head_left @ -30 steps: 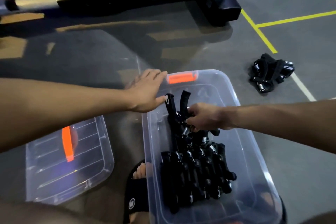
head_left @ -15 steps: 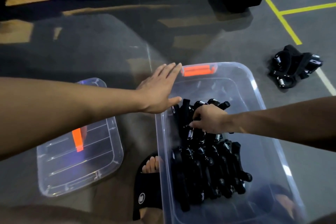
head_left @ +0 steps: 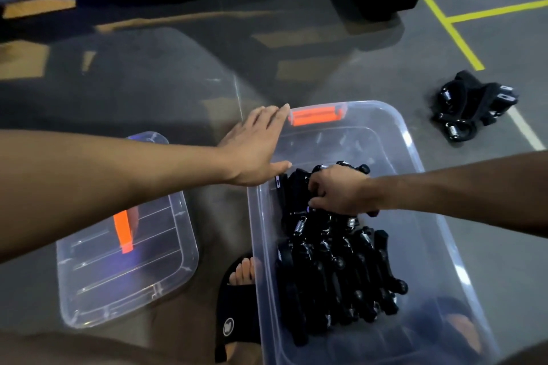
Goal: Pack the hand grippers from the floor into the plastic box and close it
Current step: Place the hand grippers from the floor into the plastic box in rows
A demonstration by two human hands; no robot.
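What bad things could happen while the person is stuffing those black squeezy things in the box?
1. The right hand pushes among the packed hand grippers; a finger might get pinched between springs or handles.
2. The pile of hand grippers on the floor lies apart from the plastic box, so it could be forgotten before closing.
3. The lid lies by the sandaled foot and might get stepped on.

Clear plastic box open, black hand grippers piled inside; loose grippers on floor at 2 o'clock; lid at 8 o'clock.
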